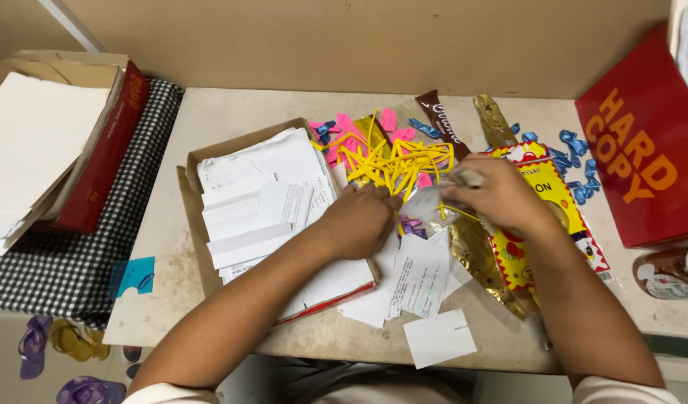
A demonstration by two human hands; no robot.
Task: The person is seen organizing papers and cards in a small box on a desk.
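Right hand was clenched around a small clear plastic packet, pinching its crumpled upper end near the knuckles, while the left hand lay curled with its fingertips against the packet's near side; whether those fingers truly gripped it or only steadied it could not be told. The packet sat just in front of the heap of long yellow balloons, above the loose white paper slips on the tabletop.

Judging by its look, the packet would be very light, limp and rather slippery, likely to crinkle and slide between the fingers, so a firm pinch at the bunched end seemed the safest hold. The balloons, thin and rubbery, would tangle easily and weigh almost nothing.

Both forearms reached forward from the near edge of the tabletop and angled inward toward the balloon heap, wrists bent slightly down, palms facing each other. Left of the heap lay a flat cardboard box stacked with papers; right of it, a yellow printed packet and scattered blue balloons.
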